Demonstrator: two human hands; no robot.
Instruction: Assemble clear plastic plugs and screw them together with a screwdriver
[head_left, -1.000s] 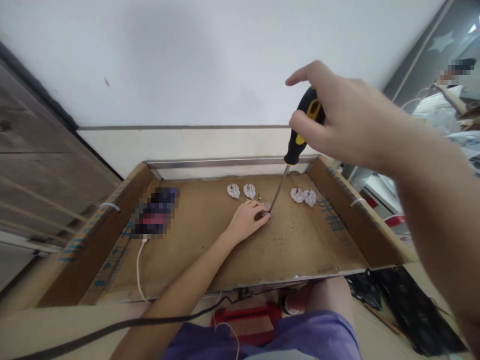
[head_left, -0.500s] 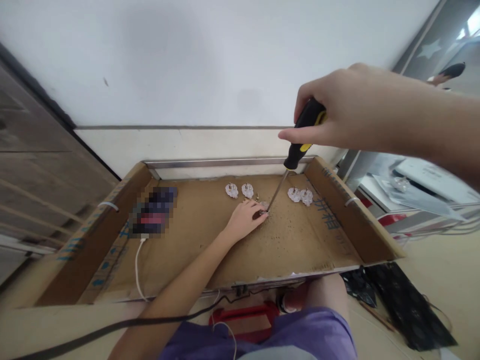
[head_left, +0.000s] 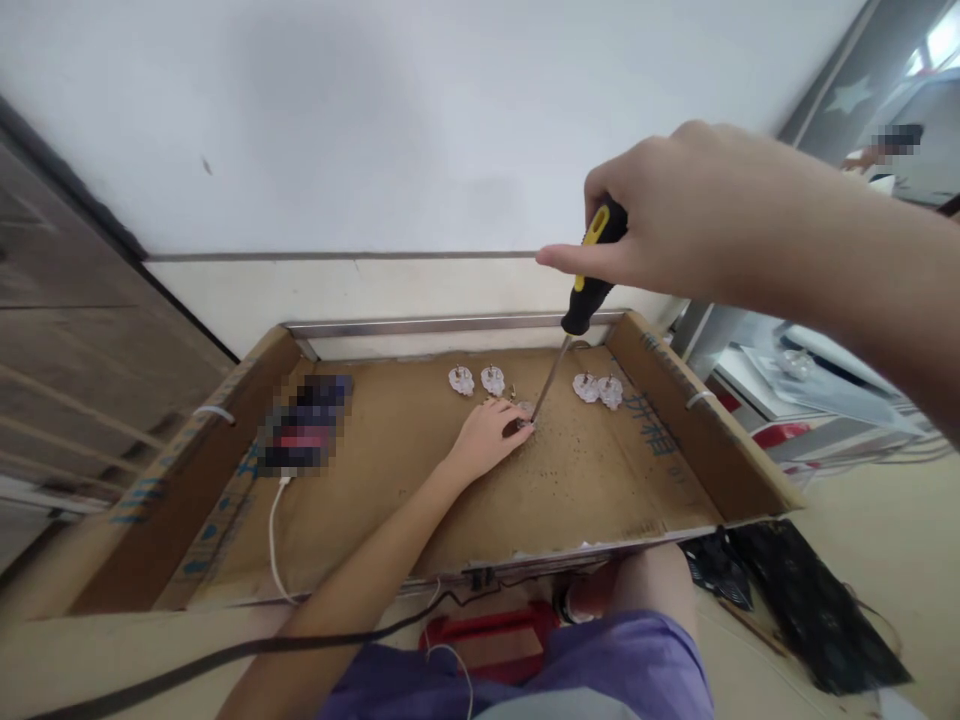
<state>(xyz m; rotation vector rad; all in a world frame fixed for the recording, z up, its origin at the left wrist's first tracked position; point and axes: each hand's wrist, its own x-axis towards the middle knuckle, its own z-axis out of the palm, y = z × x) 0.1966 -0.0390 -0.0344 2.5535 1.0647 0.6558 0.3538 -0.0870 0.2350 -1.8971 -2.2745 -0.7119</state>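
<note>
Cardboard (head_left: 450, 530) below — right hand (head_left: 660, 205) grips a screwdriver (head_left: 578, 312), slanting to seven o'clock, where left hand (head_left: 489, 436) pinches a small piece (head_left: 526, 424).

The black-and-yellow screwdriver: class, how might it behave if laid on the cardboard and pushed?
The screwdriver would probably stay stiff, since its metal shaft looks straight. Its weight likely sits toward the handle, much thicker than the shaft. Pushed sideways, it might pivot rather than slide evenly, given that uneven thickness.

Metal screwdriver shaft (head_left: 552, 377), matt cardboard (head_left: 405, 430)
</note>
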